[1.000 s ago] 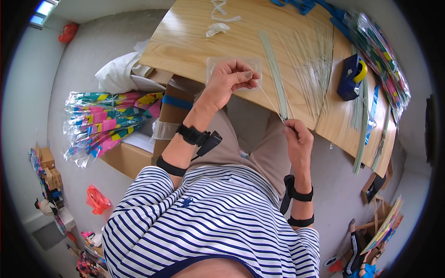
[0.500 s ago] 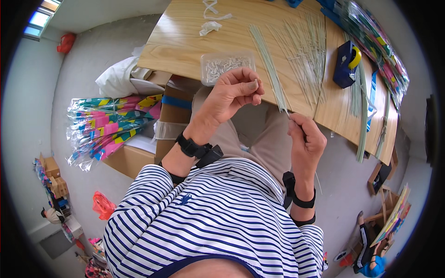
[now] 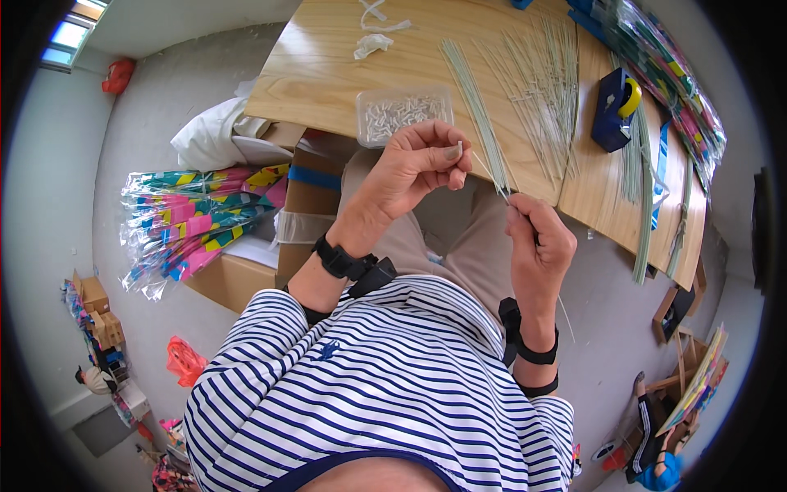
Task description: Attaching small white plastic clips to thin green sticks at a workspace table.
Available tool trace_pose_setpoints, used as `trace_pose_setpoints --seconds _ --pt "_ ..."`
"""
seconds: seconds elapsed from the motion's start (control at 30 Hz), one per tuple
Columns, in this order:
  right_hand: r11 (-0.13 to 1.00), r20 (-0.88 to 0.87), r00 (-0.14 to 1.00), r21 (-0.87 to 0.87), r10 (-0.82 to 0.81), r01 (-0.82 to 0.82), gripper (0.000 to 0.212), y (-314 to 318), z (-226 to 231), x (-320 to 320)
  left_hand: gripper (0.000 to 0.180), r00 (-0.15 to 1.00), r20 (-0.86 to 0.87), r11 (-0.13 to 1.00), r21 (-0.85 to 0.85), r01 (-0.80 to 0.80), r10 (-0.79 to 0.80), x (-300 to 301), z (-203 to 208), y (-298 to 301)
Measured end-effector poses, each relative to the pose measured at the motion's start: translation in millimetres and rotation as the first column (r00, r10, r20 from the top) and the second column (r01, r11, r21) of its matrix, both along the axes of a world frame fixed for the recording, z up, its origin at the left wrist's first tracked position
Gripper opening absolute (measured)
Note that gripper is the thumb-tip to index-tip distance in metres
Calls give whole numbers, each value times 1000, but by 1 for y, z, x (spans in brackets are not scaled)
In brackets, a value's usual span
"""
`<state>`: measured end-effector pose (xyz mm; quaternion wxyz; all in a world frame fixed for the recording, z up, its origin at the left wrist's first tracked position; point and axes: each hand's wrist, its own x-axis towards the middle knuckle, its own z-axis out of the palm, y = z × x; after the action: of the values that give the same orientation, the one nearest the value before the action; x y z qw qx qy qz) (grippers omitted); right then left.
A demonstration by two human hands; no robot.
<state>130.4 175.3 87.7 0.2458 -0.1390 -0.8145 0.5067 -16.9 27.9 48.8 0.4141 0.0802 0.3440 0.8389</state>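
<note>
Thumb and fingers of my left hand (image 3: 422,164) are pinched on a small white tube (image 3: 461,148), in front of the table's near edge. My right hand (image 3: 541,238) is closed on a thin pale rod (image 3: 562,305); its tail sticks out below the wrist, and its other end points up-left toward the tube. Whether rod and tube touch I cannot tell. Just beyond my left hand stands a clear plastic box (image 3: 361,123) full of small white tubes (image 3: 402,115). A bundle of pale green rods (image 3: 474,107) lies beyond my right hand, with more rods (image 3: 541,94) fanned out beside it.
On the wooden table (image 3: 320,66) are a dark blue tape dispenser (image 3: 611,111) with yellow core, more rods (image 3: 643,238) overhanging the edge, wrapped colourful bundles (image 3: 672,82) and white scraps (image 3: 373,45). Left of me, an open cardboard box (image 3: 225,279) sits by wrapped colourful packs (image 3: 188,221). People sit farther off.
My right hand has shifted slightly up and left, and the rod's end now shows nearer my left fingertips. The white tube shows more clearly in the left pinch.
</note>
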Motion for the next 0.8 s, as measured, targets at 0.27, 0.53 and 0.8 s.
trace_pose_setpoints --seconds 0.27,0.53,0.8 --pt "1000 -5 1000 17 9 -9 8 0 -1 -2 10 1000 -10 999 -44 -3 3 2 2 0" --pt "1000 4 1000 26 10 -10 9 -1 -2 -3 9 998 -57 995 -97 -13 8 4 7 1" --pt "999 -20 1000 43 13 -12 9 -1 -3 -2 9 998 -58 996 -93 -1 -4 5 6 1"
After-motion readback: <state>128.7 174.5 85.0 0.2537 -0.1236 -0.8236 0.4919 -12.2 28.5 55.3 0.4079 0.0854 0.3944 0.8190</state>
